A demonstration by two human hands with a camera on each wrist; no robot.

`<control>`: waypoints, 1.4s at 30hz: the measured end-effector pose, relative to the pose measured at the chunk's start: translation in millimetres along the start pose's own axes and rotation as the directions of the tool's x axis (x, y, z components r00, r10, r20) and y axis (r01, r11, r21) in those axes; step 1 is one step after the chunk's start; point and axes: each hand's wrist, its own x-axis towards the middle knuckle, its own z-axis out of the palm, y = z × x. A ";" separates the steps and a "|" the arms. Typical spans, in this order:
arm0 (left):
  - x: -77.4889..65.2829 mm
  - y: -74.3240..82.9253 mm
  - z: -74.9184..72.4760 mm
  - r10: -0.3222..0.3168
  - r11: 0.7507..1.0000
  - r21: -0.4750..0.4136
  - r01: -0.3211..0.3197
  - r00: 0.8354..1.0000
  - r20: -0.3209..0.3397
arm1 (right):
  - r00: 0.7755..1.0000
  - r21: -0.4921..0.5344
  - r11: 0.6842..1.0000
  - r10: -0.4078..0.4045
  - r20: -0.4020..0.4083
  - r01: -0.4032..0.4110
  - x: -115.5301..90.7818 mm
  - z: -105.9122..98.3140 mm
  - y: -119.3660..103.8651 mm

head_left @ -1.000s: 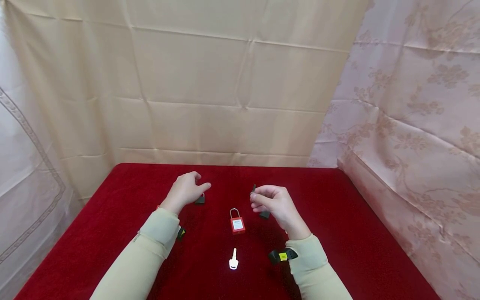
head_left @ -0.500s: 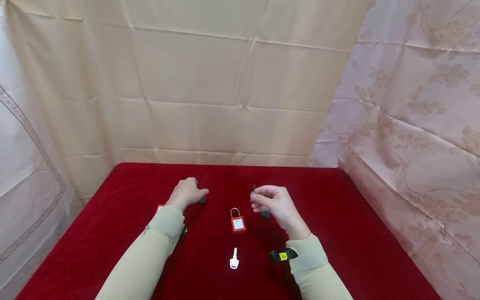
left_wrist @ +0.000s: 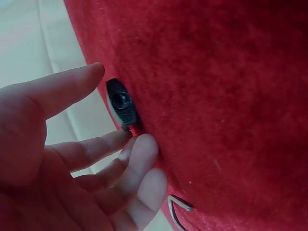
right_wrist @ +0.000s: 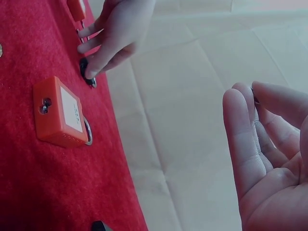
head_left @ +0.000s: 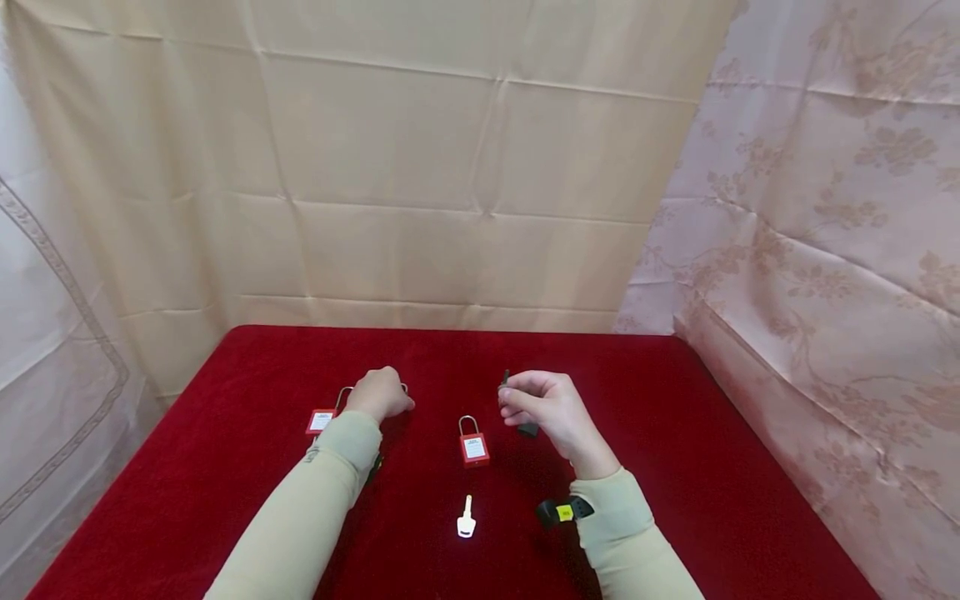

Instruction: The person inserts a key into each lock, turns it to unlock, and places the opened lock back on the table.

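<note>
My left hand (head_left: 378,393) reaches down over a black padlock (left_wrist: 121,101), which the head view hides except for its shackle. In the left wrist view the padlock lies between thumb and fingertips, the thumb apart from it and the fingers right at its lower end. My right hand (head_left: 547,408) is raised and pinches a small dark key (head_left: 505,379) between thumb and fingers, its thin shaft pointing up. Between the hands, a red padlock (head_left: 474,448) with a white label lies on the cloth. A metal key (head_left: 466,518) lies nearer to me.
Another red padlock (head_left: 321,421) lies left of my left hand, its long shackle partly covered. Behind my right hand sits a second black padlock (head_left: 528,429). Red cloth (head_left: 735,500) covers the table; a beige curtain (head_left: 450,167) hangs beyond its far edge.
My left hand has lowered and shifted over the black padlock, covering it, and the red padlock at the left has come into fuller view. My right hand has stayed in place with its key.
</note>
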 end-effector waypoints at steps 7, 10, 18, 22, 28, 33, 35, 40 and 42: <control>1.6 0.1 3.5 -0.017 1.000 -0.002 0.017 1.000 0.010 | 1.000 -0.007 1.000 0.004 -0.003 -0.004 -0.1 -1.0 0.5; 0.6 2.2 3.4 -0.019 1.000 -0.006 0.019 1.000 0.014 | 1.000 -0.010 1.000 0.004 -0.005 -0.004 -0.9 -1.9 -0.1; 1.4 6.8 2.9 -0.039 0.999 0.006 0.039 0.999 -0.012 | 1.000 -0.018 1.000 0.004 -0.010 -0.004 -1.1 -2.5 0.4; 2.7 7.0 3.3 -0.035 0.999 0.009 0.036 0.999 -0.021 | 1.000 -0.021 1.000 0.008 -0.012 -0.008 -0.9 -2.0 0.6; 2.9 6.2 2.1 -0.010 1.000 -0.001 0.010 1.000 -0.020 | 1.000 -0.020 1.000 0.006 -0.015 -0.007 -0.2 -1.4 0.6; 5.5 2.6 3.3 -0.029 1.000 -0.012 0.029 1.000 -0.001 | 1.000 -0.016 1.000 0.009 -0.017 -0.009 0.1 -1.0 0.5; 6.5 1.6 3.3 -0.051 0.999 -0.018 0.051 0.999 0.014 | 1.000 -0.010 1.000 0.006 -0.016 -0.006 0.5 -0.9 1.4; 7.2 2.2 2.6 -0.062 0.998 -0.022 0.063 0.998 0.015 | 1.000 0.003 1.000 0.007 -0.021 -0.007 0.5 0.1 1.5; 7.3 2.0 2.7 -0.051 0.998 -0.026 0.051 0.999 0.005 | 1.000 0.007 1.000 0.011 -0.024 -0.011 0.6 0.5 1.1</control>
